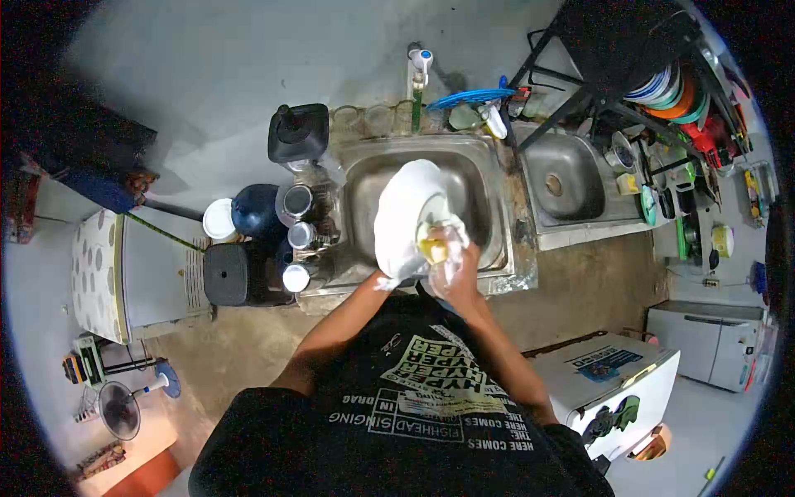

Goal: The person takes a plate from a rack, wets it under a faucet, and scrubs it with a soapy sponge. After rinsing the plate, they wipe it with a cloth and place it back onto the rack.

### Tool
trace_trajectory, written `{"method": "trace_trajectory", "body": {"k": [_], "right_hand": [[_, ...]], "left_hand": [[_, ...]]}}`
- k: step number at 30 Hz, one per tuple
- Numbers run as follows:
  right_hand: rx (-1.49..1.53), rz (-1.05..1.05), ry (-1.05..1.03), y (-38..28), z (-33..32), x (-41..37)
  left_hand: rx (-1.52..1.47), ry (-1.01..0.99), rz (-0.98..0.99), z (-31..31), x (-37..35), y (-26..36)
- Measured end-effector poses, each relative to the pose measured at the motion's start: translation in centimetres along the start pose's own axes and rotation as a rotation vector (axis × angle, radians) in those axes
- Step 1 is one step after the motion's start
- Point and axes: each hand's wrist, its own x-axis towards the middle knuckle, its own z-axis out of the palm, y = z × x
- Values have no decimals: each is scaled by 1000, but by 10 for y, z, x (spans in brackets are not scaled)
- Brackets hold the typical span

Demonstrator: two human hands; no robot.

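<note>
A white oval dish [403,207] is tilted over the left steel sink basin [360,199]. My left hand [387,280] grips the dish at its lower left edge, with white foam on the fingers. Against the dish's lower right side, my right hand [457,263] is closed around a yellow sponge [433,247]. Foam covers the sponge and part of that hand. The faucet [421,62] is on the wall beyond the basin.
Glasses [378,120] and a blue plate [470,98] line the sink's back. Jars [298,200] and a black container [298,132] stand left. At right are a second basin [563,178], a black rack [580,74] and stacked plates [675,95].
</note>
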Motion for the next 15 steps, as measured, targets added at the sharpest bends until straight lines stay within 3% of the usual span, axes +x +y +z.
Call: {"method": "trace_trajectory", "body": {"k": [1, 3, 5, 8, 11, 15], "right_hand": [[-3, -3, 28, 5, -1, 0], [-211, -269, 110, 5, -3, 5], [-214, -249, 92, -8, -4, 7], [-376, -422, 94, 21, 0, 3], [-549, -415, 274, 42, 7, 5], [-558, -215, 120, 46, -1, 23]], "left_hand": [[53, 5, 2, -2, -1, -3], [243, 6, -26, -4, 1, -9], [373, 10, -8, -1, 5, -15], [482, 35, 82, -3, 9, -44], [528, 58, 145, -2, 4, -54], [377, 11, 117, 30, -10, 11]]}}
